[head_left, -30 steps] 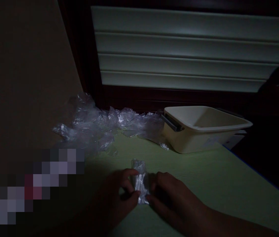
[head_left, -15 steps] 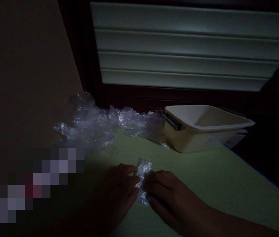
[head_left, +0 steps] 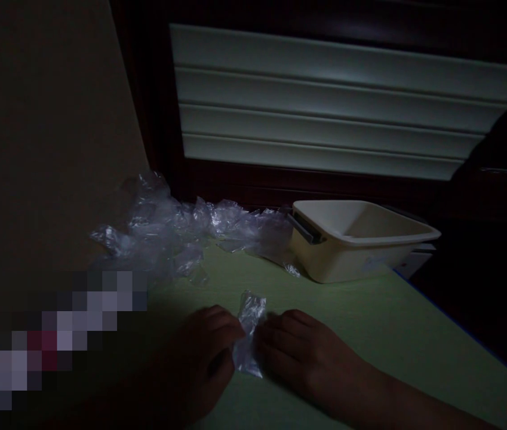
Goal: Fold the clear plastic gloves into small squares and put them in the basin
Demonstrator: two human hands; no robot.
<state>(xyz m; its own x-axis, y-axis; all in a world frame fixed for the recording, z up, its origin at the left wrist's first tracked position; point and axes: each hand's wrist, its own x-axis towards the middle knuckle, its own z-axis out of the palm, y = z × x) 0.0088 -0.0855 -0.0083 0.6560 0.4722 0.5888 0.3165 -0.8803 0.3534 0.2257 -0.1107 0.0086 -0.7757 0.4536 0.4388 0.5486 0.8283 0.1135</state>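
Observation:
A small folded clear plastic bag (head_left: 251, 334) lies flat on the green tabletop between my hands, its far end crinkled and shiny. My left hand (head_left: 211, 352) is closed at its left edge, thumb and forefinger pinching the plastic. On the other side, my right hand (head_left: 302, 352) rests with fingers together and bent, their tips pressed on the bag's right edge. Those right fingertips are dim and partly hide the edge beneath them.
A pile of crumpled clear plastic bags (head_left: 154, 221) runs along the wall and the table's back. The cream plastic bin (head_left: 347, 257) with dark handles stands at the back right, near the table's blue edge. A pixelated patch covers the lower left.
The folded bag looks flatter and wider now. My left hand's fingers have curled in to a pinch at its edge, and the view has shifted slightly.

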